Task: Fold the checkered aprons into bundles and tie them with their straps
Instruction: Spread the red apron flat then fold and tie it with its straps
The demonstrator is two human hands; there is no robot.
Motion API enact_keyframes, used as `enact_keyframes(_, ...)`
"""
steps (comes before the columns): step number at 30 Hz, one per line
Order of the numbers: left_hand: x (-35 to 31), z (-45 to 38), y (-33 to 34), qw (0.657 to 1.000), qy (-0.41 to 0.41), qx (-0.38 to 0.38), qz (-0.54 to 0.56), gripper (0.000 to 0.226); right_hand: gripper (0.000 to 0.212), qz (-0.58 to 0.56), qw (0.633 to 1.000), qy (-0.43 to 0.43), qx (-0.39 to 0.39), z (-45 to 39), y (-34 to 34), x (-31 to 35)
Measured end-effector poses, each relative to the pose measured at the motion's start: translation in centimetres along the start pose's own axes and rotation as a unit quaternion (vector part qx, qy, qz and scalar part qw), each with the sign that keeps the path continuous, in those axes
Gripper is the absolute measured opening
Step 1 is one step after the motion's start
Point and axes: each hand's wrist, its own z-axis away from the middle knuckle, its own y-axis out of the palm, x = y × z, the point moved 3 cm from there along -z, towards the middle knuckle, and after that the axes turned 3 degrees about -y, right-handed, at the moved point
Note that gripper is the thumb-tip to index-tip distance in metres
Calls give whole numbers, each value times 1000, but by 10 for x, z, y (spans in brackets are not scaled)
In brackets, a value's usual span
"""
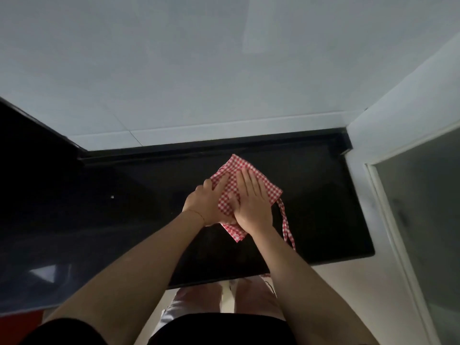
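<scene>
red-and-white checkered apron (245, 189), folded to a rough diamond, is laid on black glossy countertop (311, 220), toward far right, near the white tiled wall (199, 83). it is pressed flat by right hand (251, 202), fingers straight & spread, nothing gripped. left hand (207, 202) is laid on apron's left side w/ index finger extended; whether a fold is pinched under it can't be told. a strap (286, 225) is trailed toward near edge, right of the hands.
</scene>
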Motion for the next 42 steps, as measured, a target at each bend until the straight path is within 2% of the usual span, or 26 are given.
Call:
enact_keyframes(4,4,3,-1,1000,19,13,14,136,80,-4,996,90,-9,-6,1,-6)
enact_keyframes(6,5,5,-2,999,19,22,18,140,81,-13,987,163,14,-18,-7,-23)
enact_keyframes(8,2,6,0,999,4,26,20,143,78,-8,979,198,49,-29,-20,-39)
enact_keyframes(9,0,7,0,999,-9,26,24,145,75,12,980,192,50,-32,-25,-41)
enact_keyframes(11,-8,7,1,998,-42,26,43,149,62,27,991,130,-4,-32,-38,-25)
enact_keyframes(13,-15,8,1,994,-70,40,72,150,42,-20,997,38,-69,-19,-48,3)
enact_keyframes(14,-19,8,-1,992,-71,52,94,148,34,-45,997,2,-66,-9,-52,12)
enact_keyframes(16,-16,5,-3,980,-51,87,174,134,26,-69,997,-27,-7,3,-50,16)
enact_keyframes(17,-12,6,-6,972,-33,97,214,119,30,-70,997,-33,3,9,-48,12)
enact_keyframes(20,12,8,-22,969,-41,48,239,61,72,-43,996,-56,48,23,-45,-1)
enact_keyframes(21,17,11,-27,979,-54,26,195,52,82,-28,995,-70,72,26,-44,-2)
enact_keyframes(23,13,15,-34,998,-37,-36,36,44,90,21,990,-95,97,30,-43,-1)
enact_keyframes(25,-6,19,-37,985,37,-150,-71,40,86,63,987,-112,92,29,-44,2)
enact_keyframes(26,-17,22,-36,977,90,-174,-88,43,80,77,986,-115,91,27,-44,4)
enact_keyframes(28,-30,22,-25,972,166,-130,-103,58,64,98,985,-115,87,23,-44,9)
enact_keyframes(30,-23,17,-13,982,145,-75,-93,66,49,142,981,-115,66,24,-41,12)
enact_keyframes(32,-9,12,-5,990,107,-58,-72,67,38,191,974,-114,46,30,-33,13)
enact_keyframes(35,7,8,1,996,71,-41,-27,70,36,225,969,-97,-3,36,-22,14)
enact_keyframes(37,9,8,-2,996,66,-44,-35,72,36,197,976,-85,-24,32,-23,14)
enact_keyframes(40,0,13,-12,984,96,-104,-111,87,29,134,986,-97,-27,22,-33,13)
enact_keyframes(42,-10,17,-13,972,155,-94,-151,96,33,110,988,-102,21,16,-42,15)
